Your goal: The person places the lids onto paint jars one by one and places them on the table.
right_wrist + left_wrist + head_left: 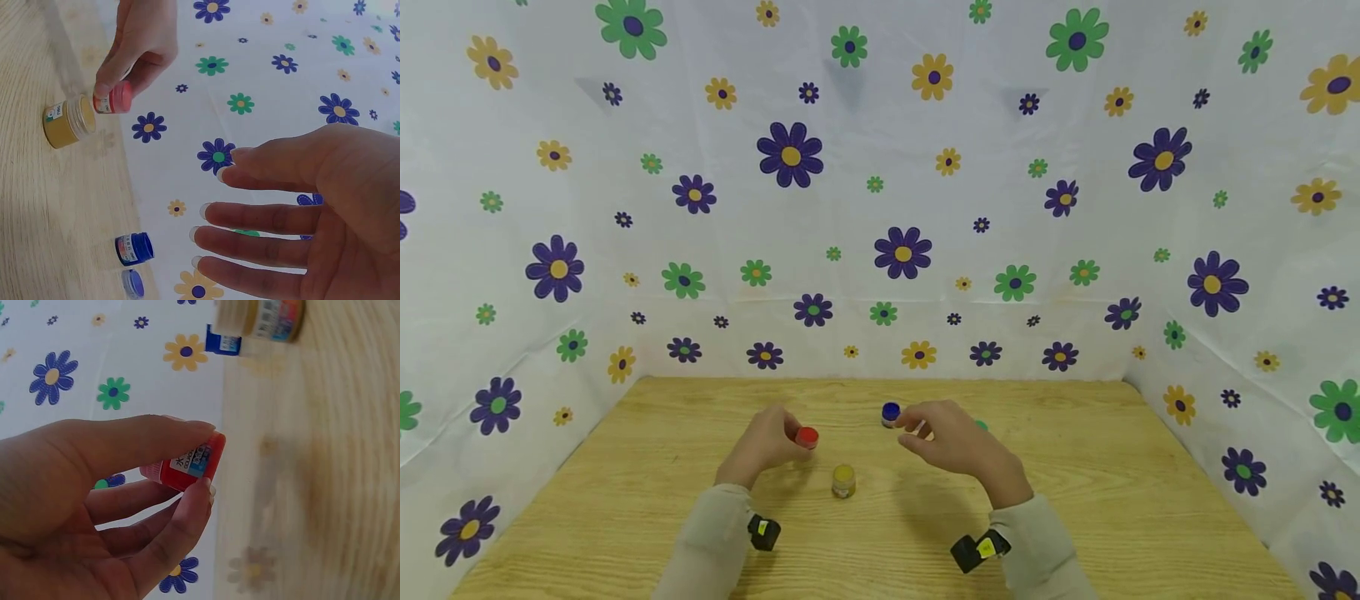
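Observation:
My left hand [767,442] pinches a small red paint jar [190,462] between thumb and fingertips. Its label faces the left wrist camera. Over the right middle of the table is my right hand [951,437], fingers extended and apart, holding nothing. Just beyond its fingertips in the head view stands a blue paint jar [891,413]. Beside that jar lies a blue round piece like a lid [133,284]. A yellow paint jar [843,481] stands between the hands, nearer the front. Something green [981,425] shows behind the right hand, mostly hidden.
The wooden table [662,467] meets white cloth walls [865,208] printed with flowers at the back and both sides. A black wrist camera [764,532] sits on the left sleeve, another camera [977,550] on the right one.

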Demonstrator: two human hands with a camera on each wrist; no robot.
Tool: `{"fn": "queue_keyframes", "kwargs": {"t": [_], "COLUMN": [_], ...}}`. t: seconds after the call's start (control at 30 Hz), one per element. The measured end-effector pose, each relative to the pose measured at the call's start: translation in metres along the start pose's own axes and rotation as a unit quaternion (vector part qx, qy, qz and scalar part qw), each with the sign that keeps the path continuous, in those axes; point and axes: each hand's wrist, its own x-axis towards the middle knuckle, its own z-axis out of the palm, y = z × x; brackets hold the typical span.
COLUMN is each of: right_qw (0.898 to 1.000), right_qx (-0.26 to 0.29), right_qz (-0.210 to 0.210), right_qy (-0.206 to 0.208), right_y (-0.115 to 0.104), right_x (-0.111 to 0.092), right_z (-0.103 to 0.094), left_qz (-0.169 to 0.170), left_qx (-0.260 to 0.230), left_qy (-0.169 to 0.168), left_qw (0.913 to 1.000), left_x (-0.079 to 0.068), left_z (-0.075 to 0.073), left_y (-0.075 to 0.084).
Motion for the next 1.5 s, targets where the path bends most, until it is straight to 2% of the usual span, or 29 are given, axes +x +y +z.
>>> {"fn": "queue_keyframes", "kwargs": {"t": [0.2,0.37,0.7,0.87,1.0,1.17,1.37,1.5], "right_qw": [1.0,1.0,1.0,1.0,1.0,0.999,0.998,0.998], "right_qx": [0.008,0.01,0.013,0.02,0.023,0.029,0.044,0.053], "right_qz": [-0.008,-0.005,-0.001,0.002,0.016,0.032,0.034,0.039], "right_qy": [-0.003,-0.004,-0.008,-0.009,-0.002,0.007,0.011,0.011], "right_y": [0.0,-0.001,-0.005,-0.001,0.005,0.01,0.012,0.012], "right_x": [0.001,0.001,0.001,0.0,-0.001,-0.005,-0.005,-0.006], "right_z": [0.001,0.002,0.003,0.0,-0.007,-0.013,-0.014,-0.015], "left_qz": [-0.026,-0.033,-0.03,-0.039,-0.032,0.0,0.035,0.037], "left_qx": [-0.009,0.006,0.018,0.029,0.039,0.004,-0.018,-0.025], "left_qy": [-0.006,-0.007,-0.009,-0.021,-0.022,-0.005,-0.001,0.001], "left_qw": [0.9996,0.9994,0.9993,0.9986,0.9985,1.0,0.9992,0.999], "left_x": [0.004,0.006,0.002,0.001,0.001,0.005,0.017,0.03], "left_z": [0.004,0.006,0.005,0.004,0.0,0.001,0.014,0.029], "left_y": [-0.013,-0.019,-0.02,-0.019,-0.006,0.026,0.06,0.071]}}
